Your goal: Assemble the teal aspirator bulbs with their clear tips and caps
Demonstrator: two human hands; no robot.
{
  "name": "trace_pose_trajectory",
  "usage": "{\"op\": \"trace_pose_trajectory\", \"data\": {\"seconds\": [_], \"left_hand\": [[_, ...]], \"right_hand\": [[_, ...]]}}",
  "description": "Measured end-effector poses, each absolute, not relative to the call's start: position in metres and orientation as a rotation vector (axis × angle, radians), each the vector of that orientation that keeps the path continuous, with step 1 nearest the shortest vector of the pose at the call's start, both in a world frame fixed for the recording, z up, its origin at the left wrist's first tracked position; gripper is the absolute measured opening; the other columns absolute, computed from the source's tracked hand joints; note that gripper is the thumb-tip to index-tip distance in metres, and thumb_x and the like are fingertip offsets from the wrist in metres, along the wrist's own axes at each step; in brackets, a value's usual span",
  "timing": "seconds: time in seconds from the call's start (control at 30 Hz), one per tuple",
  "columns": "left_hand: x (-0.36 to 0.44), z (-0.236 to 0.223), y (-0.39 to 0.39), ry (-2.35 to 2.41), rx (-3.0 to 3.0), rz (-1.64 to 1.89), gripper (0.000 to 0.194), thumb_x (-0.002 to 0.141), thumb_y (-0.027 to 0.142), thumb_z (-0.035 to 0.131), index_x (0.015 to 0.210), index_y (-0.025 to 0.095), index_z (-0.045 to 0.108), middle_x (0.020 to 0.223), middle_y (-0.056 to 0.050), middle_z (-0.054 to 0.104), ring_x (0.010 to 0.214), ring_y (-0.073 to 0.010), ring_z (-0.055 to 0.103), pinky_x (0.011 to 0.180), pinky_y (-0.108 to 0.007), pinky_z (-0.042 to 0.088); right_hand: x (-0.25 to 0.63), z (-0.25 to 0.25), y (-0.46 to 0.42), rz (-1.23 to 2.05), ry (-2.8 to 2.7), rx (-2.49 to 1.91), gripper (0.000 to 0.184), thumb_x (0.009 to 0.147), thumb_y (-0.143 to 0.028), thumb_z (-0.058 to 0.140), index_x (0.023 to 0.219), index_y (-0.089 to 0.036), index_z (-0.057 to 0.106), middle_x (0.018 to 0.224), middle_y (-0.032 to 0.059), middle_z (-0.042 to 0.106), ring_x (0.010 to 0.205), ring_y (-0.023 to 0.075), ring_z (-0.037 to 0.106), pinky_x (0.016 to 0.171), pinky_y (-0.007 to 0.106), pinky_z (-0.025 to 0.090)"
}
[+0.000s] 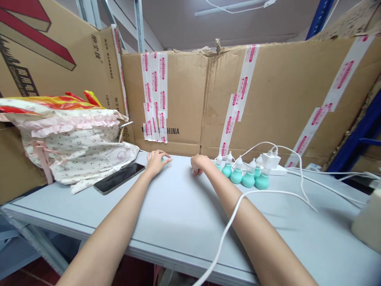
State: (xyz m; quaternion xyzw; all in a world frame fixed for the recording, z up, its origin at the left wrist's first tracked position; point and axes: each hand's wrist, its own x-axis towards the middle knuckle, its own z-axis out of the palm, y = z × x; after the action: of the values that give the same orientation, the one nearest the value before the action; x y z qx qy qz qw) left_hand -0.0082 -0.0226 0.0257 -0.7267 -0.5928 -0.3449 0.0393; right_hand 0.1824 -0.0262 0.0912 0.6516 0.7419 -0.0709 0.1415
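At the table's far side, my left hand (156, 163) curls its fingers around a mostly hidden nasal aspirator; only a bit of its teal bulb (162, 159) shows between thumb and fingers. My right hand (199, 163) is closed and bent downward just above the tabletop, a short way to the right. Whatever its fingers may hold is hidden from view. Beyond that wrist stands a cluster of several teal nasal aspirators (248, 178) with clear pointed tips, upright on the table. A white cable (228, 224) loops across my right forearm.
A black phone (119, 178) lies left of my left hand, beside a floral cloth bag (77, 147). White chargers (270, 160) sit on a power strip (279, 171) behind the aspirators. Cardboard (184, 91) walls the grey table's (166, 222) back. A pale bottle (369, 216) stands far right.
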Motion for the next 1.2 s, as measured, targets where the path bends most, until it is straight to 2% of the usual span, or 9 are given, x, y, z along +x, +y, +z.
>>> {"op": "trace_pose_trajectory", "data": {"seconds": [0.1,0.2,0.3,0.47,0.7,0.83,0.93,1.03,1.2], "left_hand": [[-0.008,0.026,-0.022,-1.818,-2.238,-1.051,0.021,0.077,0.044,0.055,0.085,0.029,0.068,0.109,-0.003,0.056,0.108,-0.0258,0.042,0.102,-0.051,0.013],[-0.008,0.026,-0.022,-1.825,-2.24,-1.047,0.019,0.077,0.042,0.056,0.084,0.029,0.068,0.107,-0.003,0.057,0.107,-0.0255,0.043,0.102,-0.05,0.014],[-0.009,0.026,-0.021,-1.808,-2.23,-1.052,0.02,0.077,0.043,0.056,0.085,0.029,0.068,0.109,-0.003,0.056,0.108,-0.0251,0.042,0.101,-0.047,0.017],[-0.01,0.025,-0.02,-1.813,-2.175,-1.086,0.028,0.077,0.048,0.054,0.093,0.029,0.066,0.117,-0.005,0.049,0.114,-0.0258,0.036,0.1,-0.045,0.022],[-0.009,0.026,-0.02,-1.807,-2.174,-1.084,0.028,0.078,0.048,0.053,0.094,0.028,0.066,0.118,-0.005,0.049,0.115,-0.0257,0.035,0.101,-0.045,0.02],[-0.007,0.027,-0.022,-1.813,-2.203,-1.077,0.028,0.078,0.049,0.053,0.092,0.029,0.066,0.117,-0.005,0.049,0.114,-0.026,0.035,0.1,-0.046,0.021],[-0.006,0.027,-0.023,-1.824,-2.209,-1.064,0.027,0.079,0.047,0.052,0.092,0.029,0.067,0.117,-0.005,0.05,0.114,-0.0263,0.035,0.1,-0.047,0.02],[-0.006,0.028,-0.024,-1.808,-2.248,-1.031,0.024,0.078,0.045,0.053,0.091,0.03,0.067,0.116,-0.004,0.05,0.113,-0.0265,0.037,0.1,-0.047,0.019],[-0.006,0.028,-0.024,-1.797,-2.253,-1.007,0.019,0.076,0.039,0.057,0.088,0.029,0.067,0.114,-0.004,0.052,0.11,-0.0257,0.039,0.1,-0.047,0.02]], "right_hand": [[0.179,0.088,-0.028,-0.206,2.333,1.906,0.025,0.063,-0.022,0.073,0.088,-0.02,0.069,0.087,0.0062,0.069,0.087,0.0185,0.064,0.076,0.027,0.046],[0.173,0.079,-0.031,-0.011,2.519,2.03,0.028,0.068,-0.025,0.069,0.095,-0.021,0.068,0.101,0.0105,0.066,0.095,0.022,0.061,0.076,0.029,0.045],[0.167,0.066,-0.034,0.138,2.621,2.054,0.025,0.073,-0.02,0.063,0.098,-0.019,0.066,0.105,0.013,0.064,0.099,0.0237,0.06,0.077,0.029,0.045],[0.165,0.059,-0.036,0.075,2.634,2.025,0.025,0.075,-0.018,0.06,0.099,-0.02,0.065,0.106,0.011,0.064,0.099,0.0225,0.06,0.077,0.028,0.044],[0.17,0.057,-0.027,-0.037,2.617,2.071,0.032,0.072,-0.031,0.066,0.103,-0.024,0.062,0.107,0.0076,0.063,0.099,0.0216,0.058,0.074,0.028,0.043],[0.168,0.055,-0.026,0.039,2.722,2.074,0.045,0.07,-0.036,0.068,0.112,-0.025,0.056,0.117,0.008,0.054,0.108,0.0215,0.049,0.082,0.031,0.039],[0.163,0.054,-0.028,0.178,2.929,2.02,0.035,0.073,-0.045,0.064,0.104,-0.029,0.06,0.119,0.0057,0.049,0.113,0.0216,0.04,0.089,0.038,0.032],[0.156,0.051,-0.031,0.105,2.959,1.977,0.026,0.073,-0.05,0.061,0.087,-0.029,0.067,0.114,0.0048,0.05,0.112,0.0222,0.037,0.091,0.043,0.027],[0.15,0.038,-0.034,0.043,2.905,2.009,0.021,0.077,-0.044,0.06,0.083,-0.027,0.069,0.111,0.007,0.052,0.111,0.0231,0.037,0.094,0.046,0.02]]}}
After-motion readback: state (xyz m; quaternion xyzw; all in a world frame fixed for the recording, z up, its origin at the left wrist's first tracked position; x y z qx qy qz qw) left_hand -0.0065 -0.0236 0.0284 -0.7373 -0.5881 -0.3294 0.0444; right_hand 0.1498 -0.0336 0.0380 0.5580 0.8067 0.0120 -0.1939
